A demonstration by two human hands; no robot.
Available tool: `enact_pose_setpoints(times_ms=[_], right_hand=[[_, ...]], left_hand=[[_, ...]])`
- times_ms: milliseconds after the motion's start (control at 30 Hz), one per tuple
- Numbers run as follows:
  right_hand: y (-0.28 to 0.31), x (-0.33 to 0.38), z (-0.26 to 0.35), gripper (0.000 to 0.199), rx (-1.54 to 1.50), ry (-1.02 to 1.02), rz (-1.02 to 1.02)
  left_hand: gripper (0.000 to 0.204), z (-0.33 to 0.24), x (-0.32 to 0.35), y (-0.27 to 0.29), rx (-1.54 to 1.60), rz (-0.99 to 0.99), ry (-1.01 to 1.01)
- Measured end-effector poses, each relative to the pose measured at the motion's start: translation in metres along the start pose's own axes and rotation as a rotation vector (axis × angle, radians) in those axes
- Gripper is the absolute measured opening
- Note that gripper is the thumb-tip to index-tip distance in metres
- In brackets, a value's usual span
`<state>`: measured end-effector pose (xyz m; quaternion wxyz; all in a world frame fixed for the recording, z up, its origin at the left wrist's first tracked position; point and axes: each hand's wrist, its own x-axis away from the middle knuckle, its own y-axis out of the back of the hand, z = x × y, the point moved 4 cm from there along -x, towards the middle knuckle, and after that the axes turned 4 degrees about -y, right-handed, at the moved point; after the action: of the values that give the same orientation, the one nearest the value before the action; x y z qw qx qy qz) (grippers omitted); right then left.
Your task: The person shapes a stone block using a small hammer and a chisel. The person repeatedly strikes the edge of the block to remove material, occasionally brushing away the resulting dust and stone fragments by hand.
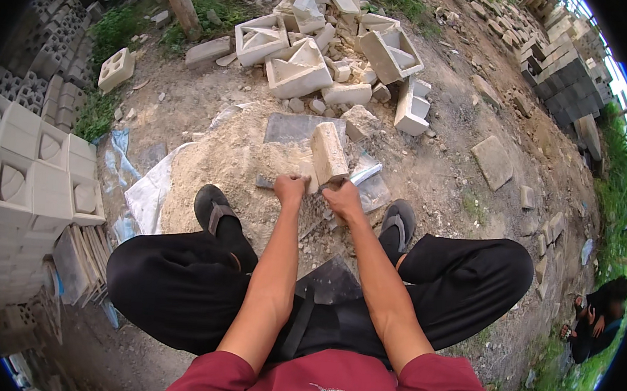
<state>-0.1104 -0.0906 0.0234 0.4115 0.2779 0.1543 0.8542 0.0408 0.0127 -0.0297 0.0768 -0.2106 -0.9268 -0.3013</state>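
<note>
A cream rectangular masonry block [329,151] stands tilted between my feet, its near end at my right hand [342,200]. The fingers of that hand are closed around the block's lower end. My left hand [289,187] is closed in a fist just left of the block. A short dark piece [264,182] sticks out on the fist's left side; most of whatever it holds is hidden. Pale sandy powder [217,163] is heaped around my left foot, and a dark grey slab [300,128] lies behind my hands.
Broken cream blocks [299,69] are piled ahead. Stacked pale blocks [52,184] stand at left, grey blocks [565,82] at far right. A wooden post [179,1] rises at the back left. Flat stones [492,163] lie at right; another person [599,317] is at the far right.
</note>
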Motion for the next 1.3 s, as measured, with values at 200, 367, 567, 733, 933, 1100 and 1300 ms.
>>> enact_pose_setpoints(times_ms=[200,367,567,733,933,1100,1300], right_hand=[[0.023,0.001,0.031,0.051,-0.128,0.146,-0.159],[-0.001,0.005,-0.004,0.052,0.132,0.038,0.006],[0.012,-0.004,0.006,0.043,-0.061,0.026,-0.016],[0.018,-0.006,0.029,0.045,-0.112,0.162,-0.194],[-0.008,0.001,-0.017,0.052,0.089,-0.007,-0.045],[0.014,-0.003,0.025,0.050,-0.047,0.090,-0.044],[-0.003,0.009,0.010,0.048,-0.059,0.115,-0.087]], left_hand=[[0.028,-0.005,0.007,0.009,0.004,0.034,0.104],[0.026,-0.014,0.012,0.009,0.039,0.022,0.121],[0.026,-0.011,0.012,0.011,0.024,0.065,0.098],[0.023,0.000,0.007,0.007,0.015,0.034,0.061],[0.021,0.003,0.000,-0.002,0.000,0.001,-0.023],[0.020,0.020,-0.003,0.001,0.036,-0.028,-0.006],[0.022,0.006,0.001,0.003,0.134,0.014,0.038]])
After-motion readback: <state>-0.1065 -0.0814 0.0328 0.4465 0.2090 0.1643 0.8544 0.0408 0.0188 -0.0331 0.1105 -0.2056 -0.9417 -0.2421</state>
